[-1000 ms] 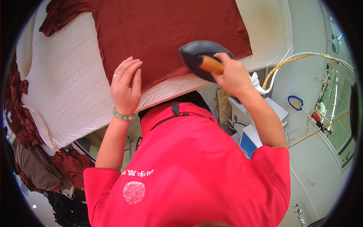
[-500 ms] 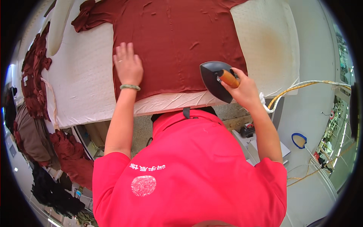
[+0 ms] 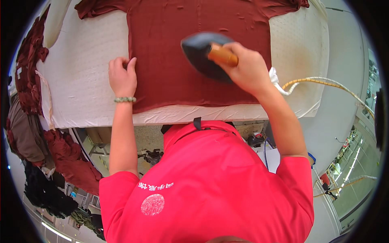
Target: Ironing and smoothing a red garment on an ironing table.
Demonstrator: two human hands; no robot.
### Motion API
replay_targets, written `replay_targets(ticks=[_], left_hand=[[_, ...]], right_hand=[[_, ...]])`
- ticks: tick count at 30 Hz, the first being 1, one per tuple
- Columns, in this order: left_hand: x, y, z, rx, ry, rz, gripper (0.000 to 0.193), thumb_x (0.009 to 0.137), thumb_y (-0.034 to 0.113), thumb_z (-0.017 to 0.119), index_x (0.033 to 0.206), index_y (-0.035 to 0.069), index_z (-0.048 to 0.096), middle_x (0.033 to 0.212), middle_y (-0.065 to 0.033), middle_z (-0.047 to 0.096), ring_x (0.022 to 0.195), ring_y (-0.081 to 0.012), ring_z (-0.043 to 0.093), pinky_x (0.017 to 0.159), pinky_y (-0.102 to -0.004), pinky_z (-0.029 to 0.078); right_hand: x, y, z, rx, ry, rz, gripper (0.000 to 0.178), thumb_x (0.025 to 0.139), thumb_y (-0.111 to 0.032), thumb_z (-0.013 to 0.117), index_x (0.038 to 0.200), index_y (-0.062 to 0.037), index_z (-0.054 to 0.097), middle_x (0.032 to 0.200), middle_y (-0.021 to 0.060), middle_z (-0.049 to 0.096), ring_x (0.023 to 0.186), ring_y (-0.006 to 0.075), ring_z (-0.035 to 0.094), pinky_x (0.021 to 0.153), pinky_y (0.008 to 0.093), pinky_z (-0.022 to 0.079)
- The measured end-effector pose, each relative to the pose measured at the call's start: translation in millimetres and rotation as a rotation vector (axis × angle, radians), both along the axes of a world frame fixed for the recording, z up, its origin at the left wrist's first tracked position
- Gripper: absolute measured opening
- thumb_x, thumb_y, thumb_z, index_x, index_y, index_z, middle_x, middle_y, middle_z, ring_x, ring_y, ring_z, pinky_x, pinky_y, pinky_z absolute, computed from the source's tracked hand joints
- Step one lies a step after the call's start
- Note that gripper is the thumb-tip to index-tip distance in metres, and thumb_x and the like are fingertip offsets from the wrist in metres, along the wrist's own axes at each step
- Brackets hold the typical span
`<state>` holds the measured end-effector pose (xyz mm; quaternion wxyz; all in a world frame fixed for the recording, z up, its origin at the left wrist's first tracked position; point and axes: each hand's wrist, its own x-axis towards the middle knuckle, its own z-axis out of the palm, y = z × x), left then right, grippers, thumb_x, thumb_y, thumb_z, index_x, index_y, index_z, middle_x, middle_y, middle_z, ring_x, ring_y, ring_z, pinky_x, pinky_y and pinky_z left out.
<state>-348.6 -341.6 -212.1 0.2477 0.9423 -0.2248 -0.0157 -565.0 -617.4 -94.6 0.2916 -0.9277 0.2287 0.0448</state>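
Note:
A dark red knit top [image 3: 166, 81] lies spread on the white padded ironing table [image 3: 89, 81], its sleeves reaching toward the far side. My right hand [image 3: 249, 67] is wrapped round the wooden handle of a black iron [image 3: 198, 52]. The iron is over the middle of the top and blurred by motion; whether its sole touches the fabric I cannot tell. At the top's left edge is my left hand [image 3: 122, 77], its fingers loosely bent and the thumb apart, nothing visible in it. A beaded bracelet circles that wrist.
A white and yellow hose [image 3: 324, 82] runs off to the right from beside my right wrist. More dark red garments [image 3: 73, 156] hang at the left, near a brown garment [image 3: 28, 131] and a black one [image 3: 44, 194]. A white padded arm [image 3: 56, 22] stands at the far left.
My right hand has carried the iron left and farther away across the top. My left hand has come off the fabric to its left edge, its fingers bending from flat.

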Motion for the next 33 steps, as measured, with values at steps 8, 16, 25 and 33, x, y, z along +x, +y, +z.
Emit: replay_targets(ticks=[8,16,25,33], left_hand=[[1,16,4,-0.141,0.188,0.196,0.028,0.100,0.031,0.062,0.096,0.004,0.055,0.077,-0.0119,0.067,0.066,-0.0346,0.063,0.062,-0.0437,0.049],[15,-13,16,-0.169,-0.337,-0.143,0.017,0.095,0.015,0.061,0.109,0.005,0.063,0.106,-0.0131,0.069,0.099,-0.0330,0.066,0.085,-0.0432,0.052],[41,-136,-11,-0.093,-0.306,-0.709,0.044,0.089,0.008,0.059,0.133,0.008,0.061,0.141,-0.0117,0.058,0.135,-0.0304,0.050,0.116,-0.0469,0.036],[47,-121,5,-0.154,-0.212,-0.676,0.043,0.093,0.011,0.059,0.136,0.005,0.060,0.144,-0.0113,0.056,0.140,-0.0323,0.045,0.117,-0.0488,0.034]], right_hand=[[60,-15,4,-0.086,0.056,0.079,0.035,0.085,-0.023,0.080,0.114,-0.0080,0.065,0.089,0.0209,0.071,0.084,0.0397,0.070,0.072,0.0414,0.055],[50,-25,-9,-0.180,-0.050,-0.290,0.034,0.087,-0.025,0.078,0.113,-0.0072,0.065,0.088,0.0216,0.071,0.085,0.0393,0.070,0.073,0.0424,0.055],[42,-23,-4,-0.068,0.248,-0.101,0.033,0.088,-0.026,0.078,0.111,-0.0066,0.066,0.089,0.0206,0.072,0.086,0.0402,0.070,0.074,0.0411,0.055],[101,-56,-3,-0.096,0.112,-0.253,0.036,0.087,-0.029,0.079,0.114,-0.0086,0.065,0.090,0.0184,0.073,0.084,0.0381,0.071,0.077,0.0409,0.055]])
